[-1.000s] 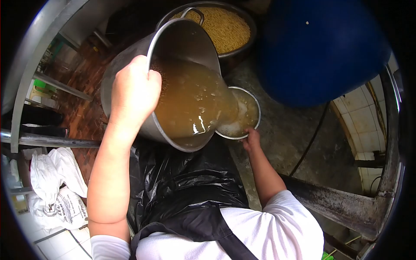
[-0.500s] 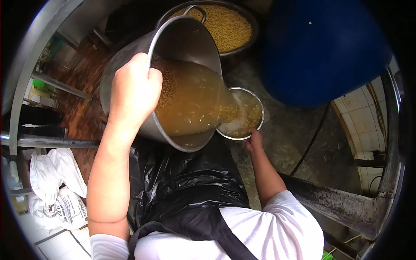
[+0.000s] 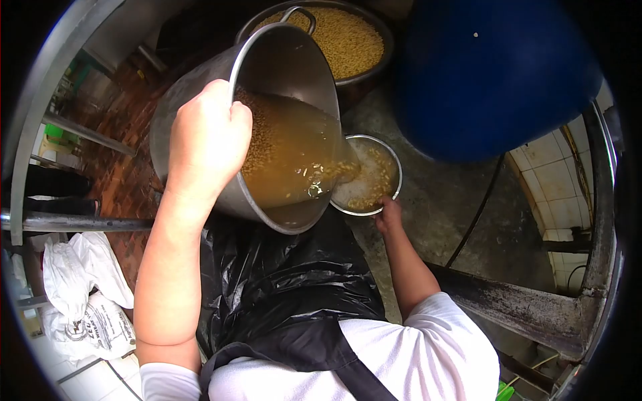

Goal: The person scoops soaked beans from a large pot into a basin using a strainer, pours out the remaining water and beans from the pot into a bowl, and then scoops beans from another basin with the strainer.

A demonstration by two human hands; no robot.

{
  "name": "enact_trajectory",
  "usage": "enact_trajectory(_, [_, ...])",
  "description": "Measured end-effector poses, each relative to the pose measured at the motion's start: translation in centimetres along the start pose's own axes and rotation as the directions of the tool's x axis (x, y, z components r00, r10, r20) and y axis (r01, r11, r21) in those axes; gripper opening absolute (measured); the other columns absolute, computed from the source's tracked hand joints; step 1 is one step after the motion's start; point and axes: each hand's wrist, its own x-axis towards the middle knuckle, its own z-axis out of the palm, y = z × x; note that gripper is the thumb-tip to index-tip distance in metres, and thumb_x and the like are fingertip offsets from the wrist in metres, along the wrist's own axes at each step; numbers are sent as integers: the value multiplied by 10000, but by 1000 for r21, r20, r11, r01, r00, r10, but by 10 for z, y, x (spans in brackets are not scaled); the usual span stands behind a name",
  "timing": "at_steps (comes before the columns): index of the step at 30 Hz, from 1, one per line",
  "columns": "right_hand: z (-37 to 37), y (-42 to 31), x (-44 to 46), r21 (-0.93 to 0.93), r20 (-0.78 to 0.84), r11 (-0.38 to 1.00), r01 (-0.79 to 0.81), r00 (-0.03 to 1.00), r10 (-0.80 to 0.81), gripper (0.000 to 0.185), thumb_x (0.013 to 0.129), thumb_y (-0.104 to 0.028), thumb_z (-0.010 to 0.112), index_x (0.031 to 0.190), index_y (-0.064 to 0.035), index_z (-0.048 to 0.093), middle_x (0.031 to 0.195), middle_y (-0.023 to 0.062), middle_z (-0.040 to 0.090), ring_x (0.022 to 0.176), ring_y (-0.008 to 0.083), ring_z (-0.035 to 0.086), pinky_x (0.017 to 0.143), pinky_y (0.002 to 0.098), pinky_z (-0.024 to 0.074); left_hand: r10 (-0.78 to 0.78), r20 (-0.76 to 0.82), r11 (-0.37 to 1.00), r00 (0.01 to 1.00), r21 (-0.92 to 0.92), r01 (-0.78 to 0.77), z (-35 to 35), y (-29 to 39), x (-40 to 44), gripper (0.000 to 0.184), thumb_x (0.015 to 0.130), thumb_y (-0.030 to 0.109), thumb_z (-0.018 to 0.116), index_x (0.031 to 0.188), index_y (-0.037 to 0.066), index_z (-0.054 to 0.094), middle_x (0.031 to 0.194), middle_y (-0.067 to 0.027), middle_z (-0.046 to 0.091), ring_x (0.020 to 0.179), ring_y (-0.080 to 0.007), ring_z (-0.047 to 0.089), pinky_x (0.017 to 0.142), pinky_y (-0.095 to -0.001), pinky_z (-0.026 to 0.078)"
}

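My left hand (image 3: 210,137) is closed on the left rim of a large metal pot (image 3: 297,63), which is tilted to the right. Cloudy brown water (image 3: 287,160) lies inside it, with brown grains (image 3: 257,147) showing at the left. Water and some pale beans flow over the pot's lip into a round metal-rimmed bowl (image 3: 396,164). My right hand (image 3: 388,215) grips this bowl by its lower right edge, fingers partly hidden beneath. Foam and beans are in the bowl.
Behind the pot stands a wide metal basin (image 3: 386,40) full of pale beans. A big blue barrel (image 3: 495,80) is at the upper right. White sacks (image 3: 90,287) lie at the left near metal rails (image 3: 100,222). A dark beam (image 3: 508,304) crosses the lower right.
The water in the pot has dropped and more brown grains show on its left side. More beans now lie in the bowl. Both hands keep their holds.
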Motion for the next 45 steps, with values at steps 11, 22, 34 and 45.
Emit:
enact_trajectory(11, [4,7,0,-28,34,999,16,999,-15,592,837,22,544,1420,-59,490,1267,167,647,1044,391,723,790,594,659,29,7,1000,1000,-11,-29,7,-1,-6,172,930,137,615,909,-33,606,771,-255,664,738,-426,687,733,-491,539])
enact_trajectory(22, [15,15,7,-27,39,1000,3,999,-2,510,830,7,568,1338,-37,556,1166,153,687,1012,365,737,800,572,659,-12,81,997,997,79,5,3,15,-12,163,961,130,609,945,-28,646,844,-286,730,848,-483,734,808,-547,587])
enact_trajectory(34, [29,25,8,-17,55,998,-55,997,56,542,843,-12,568,1383,-19,533,1215,181,679,1070,381,732,864,616,652,-2,61,993,998,120,-5,14,21,-16,149,950,133,614,940,-15,624,821,-287,712,836,-506,710,788,-576,566])
enact_trajectory(45, [29,31,25,-23,120,999,-35,992,37,526,861,-16,568,1385,-46,529,1225,175,676,1074,379,727,820,593,658,61,74,981,995,178,-73,16,32,-12,114,937,95,625,955,-11,665,801,-260,740,793,-451,755,763,-539,615])
